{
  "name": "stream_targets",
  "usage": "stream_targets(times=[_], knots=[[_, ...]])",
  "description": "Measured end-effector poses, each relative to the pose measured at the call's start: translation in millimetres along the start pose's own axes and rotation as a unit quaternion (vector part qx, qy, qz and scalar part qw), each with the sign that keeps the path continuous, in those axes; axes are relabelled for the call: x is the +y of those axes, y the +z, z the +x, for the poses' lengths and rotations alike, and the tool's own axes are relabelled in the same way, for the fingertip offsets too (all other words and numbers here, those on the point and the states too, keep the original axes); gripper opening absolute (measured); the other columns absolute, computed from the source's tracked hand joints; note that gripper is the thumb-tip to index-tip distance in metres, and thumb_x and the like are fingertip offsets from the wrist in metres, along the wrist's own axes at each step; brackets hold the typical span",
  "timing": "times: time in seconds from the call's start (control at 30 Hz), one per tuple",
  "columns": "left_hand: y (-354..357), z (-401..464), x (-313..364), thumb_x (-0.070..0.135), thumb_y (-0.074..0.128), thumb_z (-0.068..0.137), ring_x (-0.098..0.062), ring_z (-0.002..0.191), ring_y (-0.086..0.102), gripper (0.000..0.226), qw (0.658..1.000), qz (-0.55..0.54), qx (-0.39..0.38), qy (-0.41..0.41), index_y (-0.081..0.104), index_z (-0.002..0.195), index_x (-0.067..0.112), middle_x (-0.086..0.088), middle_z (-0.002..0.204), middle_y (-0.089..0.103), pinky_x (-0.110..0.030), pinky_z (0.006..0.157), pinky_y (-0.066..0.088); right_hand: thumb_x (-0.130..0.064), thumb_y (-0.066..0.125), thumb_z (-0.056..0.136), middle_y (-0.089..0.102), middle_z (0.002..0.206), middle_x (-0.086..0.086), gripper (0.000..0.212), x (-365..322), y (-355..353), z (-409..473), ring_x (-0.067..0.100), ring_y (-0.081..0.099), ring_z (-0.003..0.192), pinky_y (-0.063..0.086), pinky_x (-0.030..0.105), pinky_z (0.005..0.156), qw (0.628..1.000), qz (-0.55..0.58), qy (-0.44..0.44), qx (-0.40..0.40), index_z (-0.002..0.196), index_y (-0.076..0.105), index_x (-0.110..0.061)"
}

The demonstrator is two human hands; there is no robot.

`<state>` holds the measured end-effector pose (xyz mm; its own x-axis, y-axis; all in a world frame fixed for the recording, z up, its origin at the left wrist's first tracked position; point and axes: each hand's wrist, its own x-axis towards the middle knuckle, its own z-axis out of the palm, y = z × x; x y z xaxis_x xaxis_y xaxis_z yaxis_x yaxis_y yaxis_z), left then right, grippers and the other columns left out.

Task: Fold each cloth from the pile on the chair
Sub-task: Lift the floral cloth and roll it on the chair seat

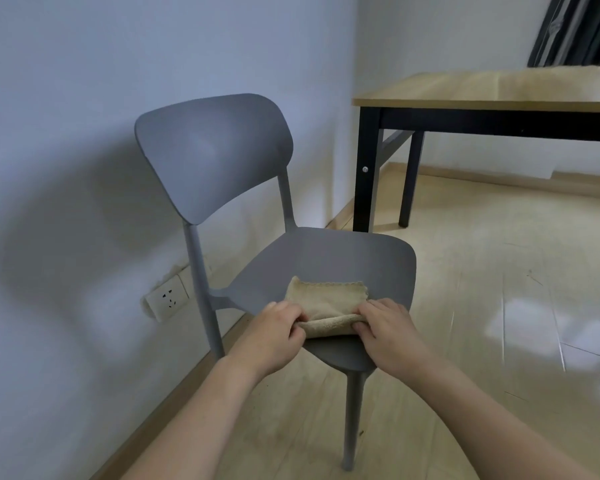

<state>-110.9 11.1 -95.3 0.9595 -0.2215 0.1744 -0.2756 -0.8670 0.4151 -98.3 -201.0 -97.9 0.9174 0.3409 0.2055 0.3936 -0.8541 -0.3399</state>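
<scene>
Your left hand (pixel 278 332) has its grip clamped on the near-left corner of the beige cloth (pixel 326 303), fingers curled over the folded edge and the thumb tucked against it. Your right hand (pixel 388 329) grips the near-right corner the same way, fingers on top and thumb underneath at the fold. Both grips pinch the rolled near edge; the 2 hands sit level with each other, apart, with a short span of cloth between them.

The cloth lies on the front part of the seat of the grey chair (pixel 326 258). Its far half lies flat on the seat with a scalloped hem facing the backrest, and the near edge is doubled over. Only 1 cloth shows on the seat.

The chair stands on a light wood floor (pixel 482 306), turned at an angle, backrest toward the pale wall (pixel 66 133). A wall socket (pixel 168 297) sits low on that wall, left of the chair's rear leg. A wood-topped table (pixel 482 91) with black legs stands behind and right, well apart from the chair.
</scene>
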Motion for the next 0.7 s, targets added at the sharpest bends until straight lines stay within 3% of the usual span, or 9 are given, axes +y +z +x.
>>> stream_targets(times=[0.1, 0.2, 0.3, 0.37, 0.43, 0.5, 0.57, 0.7], knots=[[-3, -4, -6, 0.031, 0.049, 0.089, -0.008, 0.105, 0.038, 0.023, 0.999, 0.027, -0.029, 0.004, 0.059, 0.11, 0.032, 0.019, 0.108, 0.048, -0.025, 0.092, 0.035, -0.021, 0.043, 0.098, 0.056, 0.092, -0.003, 0.012, -1, -11, 0, 0.019, 0.049, 0.096, 0.038, 0.03, 0.083, 0.994, 0.085, 0.043, -0.05, 0.089, 0.051, -0.024], [-7, 5, -8, 0.035, 0.053, 0.09, -0.011, 0.111, 0.039, 0.015, 0.999, 0.016, -0.044, 0.008, 0.063, 0.1, 0.031, 0.017, 0.11, 0.055, -0.029, 0.096, 0.032, -0.022, 0.04, 0.099, 0.058, 0.094, 0.002, 0.018, 1, -13, 6, 0.021, 0.052, 0.093, 0.043, 0.036, 0.084, 0.984, 0.124, 0.102, -0.073, 0.092, 0.055, -0.016], [-12, 24, -4, 0.039, 0.052, 0.093, -0.019, 0.099, 0.049, 0.017, 0.995, -0.064, -0.044, -0.063, 0.053, 0.076, 0.033, 0.011, 0.081, 0.057, -0.031, 0.079, 0.033, -0.024, 0.035, 0.101, 0.055, 0.087, 0.003, 0.023, 3, -12, 19, 0.019, 0.05, 0.079, 0.04, 0.033, 0.069, 0.971, 0.167, 0.161, -0.059, 0.086, 0.048, -0.012], [-11, 43, -5, 0.047, 0.051, 0.092, -0.021, 0.094, 0.052, 0.019, 0.984, -0.122, -0.039, -0.124, 0.051, 0.08, 0.032, 0.009, 0.08, 0.058, -0.032, 0.069, 0.037, -0.025, 0.03, 0.102, 0.055, 0.088, 0.003, 0.024, 3, -11, 29, 0.017, 0.049, 0.077, 0.037, 0.032, 0.065, 0.962, 0.185, 0.197, -0.042, 0.091, 0.049, -0.014], [-7, 62, -5, 0.05, 0.048, 0.093, -0.021, 0.09, 0.053, 0.022, 0.98, -0.126, -0.041, -0.15, 0.05, 0.084, 0.029, 0.008, 0.081, 0.056, -0.035, 0.07, 0.039, -0.024, 0.026, 0.101, 0.058, 0.091, 0.004, 0.024, 6, -8, 39, 0.02, 0.054, 0.082, 0.042, 0.035, 0.069, 0.964, 0.159, 0.211, -0.027, 0.101, 0.049, -0.015], [2, 77, -2, 0.046, 0.043, 0.096, -0.02, 0.086, 0.054, 0.026, 0.982, -0.087, -0.038, -0.165, 0.046, 0.084, 0.023, 0.008, 0.08, 0.053, -0.038, 0.081, 0.038, -0.021, 0.024, 0.101, 0.06, 0.088, 0.005, 0.023, 10, -4, 49, 0.024, 0.057, 0.08, 0.044, 0.036, 0.069, 0.971, 0.11, 0.211, -0.009, 0.103, 0.046, -0.014], [14, 88, -1, 0.043, 0.038, 0.098, -0.022, 0.096, 0.057, 0.025, 0.981, -0.033, -0.019, -0.191, 0.046, 0.089, 0.021, 0.006, 0.09, 0.057, -0.041, 0.092, 0.033, -0.022, 0.024, 0.102, 0.061, 0.089, 0.007, 0.022, 15, 0, 59, 0.026, 0.057, 0.077, 0.042, 0.035, 0.065, 0.974, 0.058, 0.217, -0.003, 0.103, 0.044, -0.012], [32, 94, -5, 0.038, 0.038, 0.097, -0.024, 0.11, 0.057, 0.022, 0.974, -0.003, 0.04, -0.224, 0.051, 0.106, 0.023, 0.003, 0.112, 0.065, -0.039, 0.09, 0.029, -0.025, 0.023, 0.103, 0.053, 0.073, 0.002, 0.024, 25, 13, 70, 0.026, 0.049, 0.069, 0.036, 0.033, 0.06, 0.975, -0.019, 0.22, 0.011, 0.092, 0.041, -0.013]])
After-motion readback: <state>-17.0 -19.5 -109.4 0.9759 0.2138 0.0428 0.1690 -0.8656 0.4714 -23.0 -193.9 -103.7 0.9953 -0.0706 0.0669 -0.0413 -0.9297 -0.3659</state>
